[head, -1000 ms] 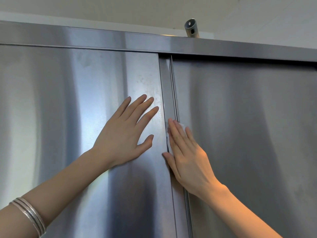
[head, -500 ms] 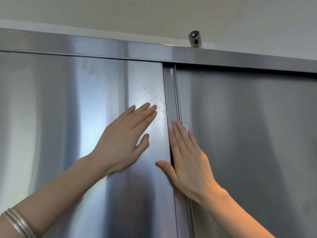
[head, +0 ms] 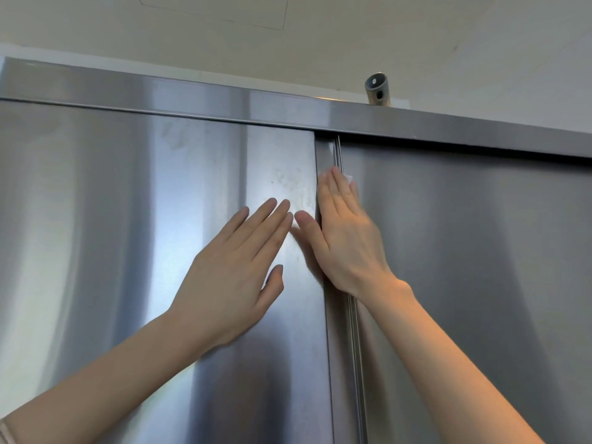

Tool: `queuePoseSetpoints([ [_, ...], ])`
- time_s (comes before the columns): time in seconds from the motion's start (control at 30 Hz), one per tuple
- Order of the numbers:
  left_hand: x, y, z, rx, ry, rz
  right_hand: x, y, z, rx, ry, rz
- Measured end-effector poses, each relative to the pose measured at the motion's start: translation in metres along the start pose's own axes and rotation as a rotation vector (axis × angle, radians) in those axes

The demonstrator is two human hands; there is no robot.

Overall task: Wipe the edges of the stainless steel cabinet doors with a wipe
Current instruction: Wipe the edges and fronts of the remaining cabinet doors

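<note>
Two stainless steel sliding doors fill the view: the left door (head: 128, 251) overlaps the right door (head: 480, 267) at a vertical edge (head: 323, 155) in the middle. My right hand (head: 346, 238) lies flat with straight fingers over that edge, pressing a white wipe (head: 348, 178) against it; only a small corner of the wipe shows past the fingertips. My left hand (head: 234, 277) rests flat and open on the left door, its fingertips almost touching my right thumb.
A steel top rail (head: 192, 97) runs across above both doors. A short metal tube (head: 378, 89) stands on top of the cabinet, with the pale ceiling (head: 320, 33) behind it. Smudges mark the left door near the edge.
My right hand has slid the wipe upward along the door edge, closer to the top rail. The left hand stays flat on the left door. The view has tilted up.
</note>
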State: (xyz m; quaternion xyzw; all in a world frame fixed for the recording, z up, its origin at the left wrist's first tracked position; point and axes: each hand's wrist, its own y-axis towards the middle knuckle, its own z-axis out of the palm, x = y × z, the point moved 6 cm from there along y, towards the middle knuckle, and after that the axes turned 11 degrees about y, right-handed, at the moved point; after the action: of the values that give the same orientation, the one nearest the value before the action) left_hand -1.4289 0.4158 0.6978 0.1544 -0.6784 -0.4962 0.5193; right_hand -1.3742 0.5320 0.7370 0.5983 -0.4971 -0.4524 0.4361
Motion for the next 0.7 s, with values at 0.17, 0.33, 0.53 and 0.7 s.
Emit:
queuePoseSetpoints([
  [0.17, 0.001, 0.001, -0.003, 0.016, -0.018, -0.015, -0.003, -0.016, 0.001, -0.035, -0.025, -0.088],
  [0.33, 0.008, 0.0, -0.002, 0.033, -0.021, -0.116, -0.015, 0.028, -0.009, -0.002, -0.104, -0.094],
  [0.53, 0.008, -0.001, -0.002, 0.042, 0.012, -0.147, -0.013, 0.019, -0.005, -0.025, -0.075, -0.103],
  [0.7, 0.006, 0.0, 0.0, 0.038, 0.051, -0.124, -0.02, 0.062, -0.017, 0.02, -0.089, -0.041],
])
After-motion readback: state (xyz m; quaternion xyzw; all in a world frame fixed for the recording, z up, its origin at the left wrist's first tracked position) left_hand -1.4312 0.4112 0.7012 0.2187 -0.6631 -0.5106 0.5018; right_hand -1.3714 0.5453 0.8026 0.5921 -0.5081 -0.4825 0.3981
